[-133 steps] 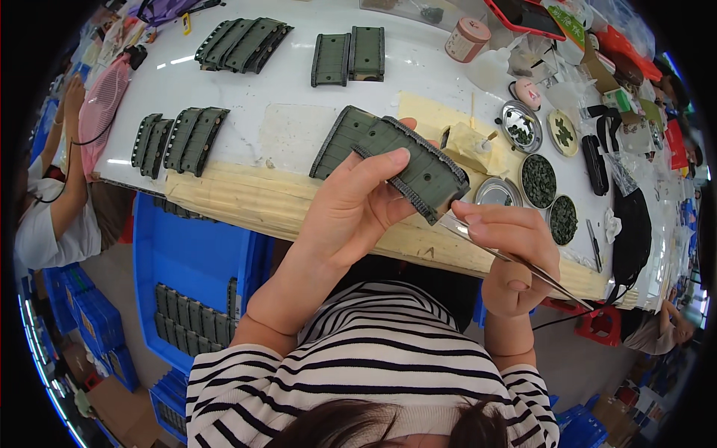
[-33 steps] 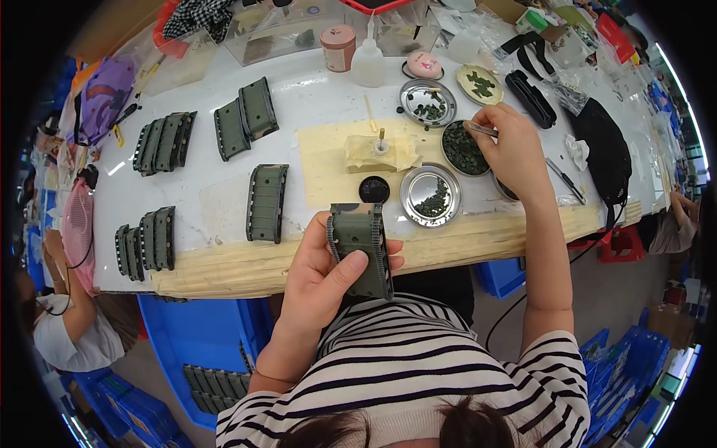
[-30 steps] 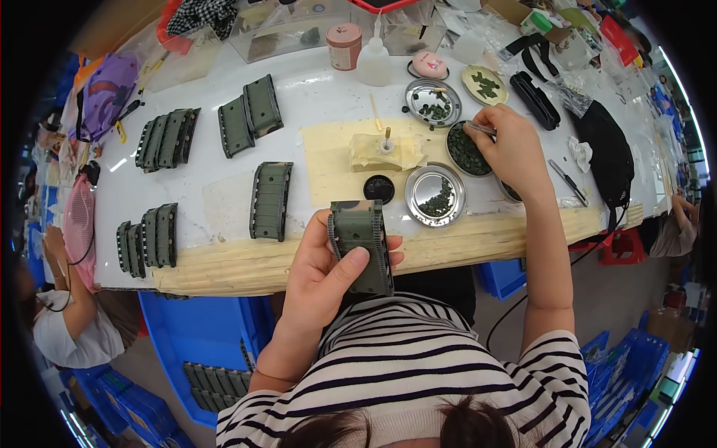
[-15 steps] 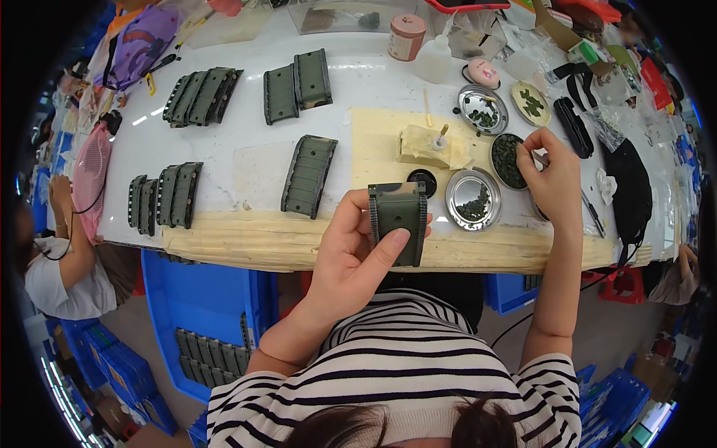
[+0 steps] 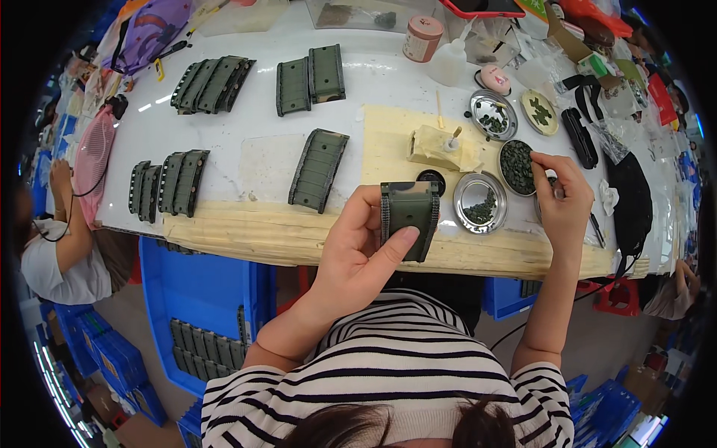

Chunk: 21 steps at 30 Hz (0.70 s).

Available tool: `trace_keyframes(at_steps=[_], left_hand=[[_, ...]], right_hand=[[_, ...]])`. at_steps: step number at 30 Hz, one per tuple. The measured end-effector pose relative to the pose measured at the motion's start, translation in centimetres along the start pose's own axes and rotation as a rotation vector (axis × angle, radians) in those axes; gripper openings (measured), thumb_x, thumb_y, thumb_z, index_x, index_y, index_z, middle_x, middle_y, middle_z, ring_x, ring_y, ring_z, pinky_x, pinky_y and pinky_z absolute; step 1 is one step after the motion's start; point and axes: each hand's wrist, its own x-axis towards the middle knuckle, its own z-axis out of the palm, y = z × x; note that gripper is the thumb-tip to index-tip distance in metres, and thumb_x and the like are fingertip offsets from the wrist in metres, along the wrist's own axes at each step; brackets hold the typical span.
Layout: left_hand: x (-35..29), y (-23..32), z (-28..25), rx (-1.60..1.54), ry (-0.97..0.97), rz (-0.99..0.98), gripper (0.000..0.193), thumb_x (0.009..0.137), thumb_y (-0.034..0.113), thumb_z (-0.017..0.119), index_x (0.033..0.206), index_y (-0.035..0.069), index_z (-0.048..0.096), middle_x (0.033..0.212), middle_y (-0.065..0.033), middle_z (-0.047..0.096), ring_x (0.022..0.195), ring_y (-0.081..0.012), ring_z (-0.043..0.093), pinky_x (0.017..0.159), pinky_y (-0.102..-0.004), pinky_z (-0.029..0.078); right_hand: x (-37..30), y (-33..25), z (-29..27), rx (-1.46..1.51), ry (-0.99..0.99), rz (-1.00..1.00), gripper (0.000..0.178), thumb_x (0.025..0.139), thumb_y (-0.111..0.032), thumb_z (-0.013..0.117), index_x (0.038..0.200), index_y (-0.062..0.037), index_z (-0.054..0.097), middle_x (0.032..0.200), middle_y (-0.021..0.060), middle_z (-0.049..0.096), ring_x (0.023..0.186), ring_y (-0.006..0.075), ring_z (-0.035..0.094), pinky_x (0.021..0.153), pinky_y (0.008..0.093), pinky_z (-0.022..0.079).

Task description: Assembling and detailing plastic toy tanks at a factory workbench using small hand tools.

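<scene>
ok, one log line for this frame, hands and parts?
left hand: holds dark green ridged plastic part | right hand: fingertips at round tin of small dark pieces | white worktable: more parts

Single head-worn fisheye view, looking steeply down from above the striped shirt [image 5: 388, 358] onto the white counter [image 5: 246, 112]; near range, edges bent toward the rim.
</scene>
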Motion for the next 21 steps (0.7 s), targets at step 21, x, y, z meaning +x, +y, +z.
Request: trace_keyframes(at_steps=[21], left_hand=[[0.4, 0.2, 0.1, 0.011, 0.018, 0.039, 0.03, 0.095, 0.003, 0.051, 0.123, 0.001, 0.039, 0.113, -0.0195, 0.061, 0.106, -0.0251, 0.062, 0.093, -0.0364, 0.051]], right_hand=[[-1.8, -8.8, 2.2, 0.408, -0.077, -0.062, 0.02, 0.071, 0.004, 0.076, 0.089, -0.0056, 0.072, 0.069, -0.0007, 0.065, 0.05, 0.0044, 0.047, 0.044, 0.0192, 0.033]])
